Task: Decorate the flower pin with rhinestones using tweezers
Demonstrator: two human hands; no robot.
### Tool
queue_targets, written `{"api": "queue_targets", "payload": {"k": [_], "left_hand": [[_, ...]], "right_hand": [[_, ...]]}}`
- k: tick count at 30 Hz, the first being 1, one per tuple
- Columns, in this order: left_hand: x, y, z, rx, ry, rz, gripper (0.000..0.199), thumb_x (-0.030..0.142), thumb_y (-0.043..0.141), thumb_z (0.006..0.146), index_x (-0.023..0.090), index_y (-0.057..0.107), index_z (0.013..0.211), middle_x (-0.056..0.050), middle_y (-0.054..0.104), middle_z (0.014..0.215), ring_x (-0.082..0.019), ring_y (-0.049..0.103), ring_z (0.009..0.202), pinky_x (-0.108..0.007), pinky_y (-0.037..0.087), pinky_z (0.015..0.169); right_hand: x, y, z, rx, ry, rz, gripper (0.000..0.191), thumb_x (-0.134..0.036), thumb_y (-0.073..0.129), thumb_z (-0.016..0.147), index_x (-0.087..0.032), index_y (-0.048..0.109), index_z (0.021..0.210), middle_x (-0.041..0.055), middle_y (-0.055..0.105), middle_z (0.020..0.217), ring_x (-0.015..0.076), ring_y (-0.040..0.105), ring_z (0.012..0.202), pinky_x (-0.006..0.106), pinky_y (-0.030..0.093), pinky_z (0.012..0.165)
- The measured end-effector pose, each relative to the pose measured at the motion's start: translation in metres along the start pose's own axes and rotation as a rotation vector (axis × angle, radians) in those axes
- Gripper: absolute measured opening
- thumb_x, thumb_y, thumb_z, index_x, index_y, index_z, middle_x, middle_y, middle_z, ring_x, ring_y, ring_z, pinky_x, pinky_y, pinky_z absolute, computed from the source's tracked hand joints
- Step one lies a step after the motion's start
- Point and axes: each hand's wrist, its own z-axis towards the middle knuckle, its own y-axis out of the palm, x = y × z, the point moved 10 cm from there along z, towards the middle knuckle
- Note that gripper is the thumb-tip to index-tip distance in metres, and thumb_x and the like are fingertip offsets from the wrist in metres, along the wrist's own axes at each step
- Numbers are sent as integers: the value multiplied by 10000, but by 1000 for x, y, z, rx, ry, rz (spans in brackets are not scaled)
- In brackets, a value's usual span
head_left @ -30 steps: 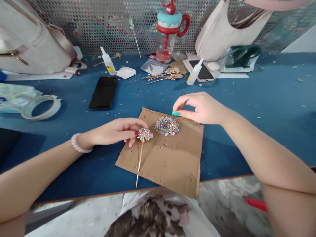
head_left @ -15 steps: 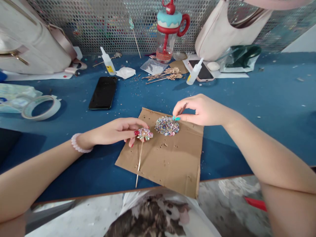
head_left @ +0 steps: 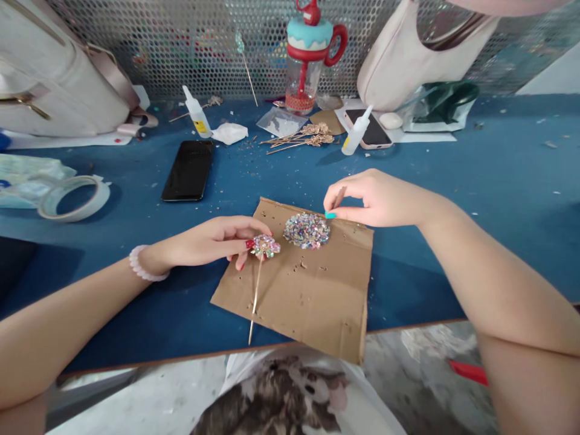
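Note:
My left hand (head_left: pixel 222 240), with red nails, has its fingers closed around the head of a hair stick (head_left: pixel 265 246). The head is a flower set with pink and pale gems, and its thin gold stem slants down across a cardboard sheet (head_left: pixel 312 302). Just right of the flower lies a round pile of multicoloured rhinestones (head_left: pixel 307 231) on the cardboard. My right hand (head_left: pixel 369 196) pinches slim tweezers (head_left: pixel 339 198) beside the pile's upper right edge. Teal shows at its fingertips. Whether the tweezer tips carry a stone is too small to tell.
Two glue bottles (head_left: pixel 197 113) (head_left: pixel 357 132), a black phone (head_left: pixel 187 171) and gold hair sticks (head_left: pixel 301 139) lie beyond the cardboard. A tape roll (head_left: pixel 75 199) is at left. A lidded cup (head_left: pixel 304 66) and bags (head_left: pixel 58 72) (head_left: pixel 394 54) stand at the back.
My right hand has drawn back slightly to the right and up, from over the rhinestone pile to its edge. My left hand and the hair stick have stayed in place.

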Motion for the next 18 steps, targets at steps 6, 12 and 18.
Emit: {"api": "queue_targets", "payload": {"k": [6, 12, 18], "left_hand": [[1, 0, 2, -2, 12, -18, 306, 179, 464, 952, 190, 502, 1256, -58, 675, 993, -64, 606, 627, -174, 501, 597], [2, 0, 3, 5, 8, -16, 297, 202, 490, 946, 168, 510, 1241, -68, 683, 965, -71, 606, 609, -177, 501, 573], [4, 2, 3, -2, 20, -41, 286, 202, 491, 950, 170, 513, 1234, -82, 686, 1000, -72, 605, 618, -188, 516, 587]], "right_hand": [[-7, 6, 2, -14, -29, 58, 122, -271, 565, 894, -181, 636, 851, 4, 694, 856, 99, 623, 739, 218, 449, 649], [-13, 11, 5, 44, -78, 107, 123, -237, 550, 897, -171, 652, 878, 16, 695, 889, 108, 637, 779, 235, 473, 720], [-18, 17, 7, 18, -100, 146, 132, -244, 541, 894, -171, 651, 882, 32, 693, 884, 120, 632, 766, 247, 466, 694]]}}
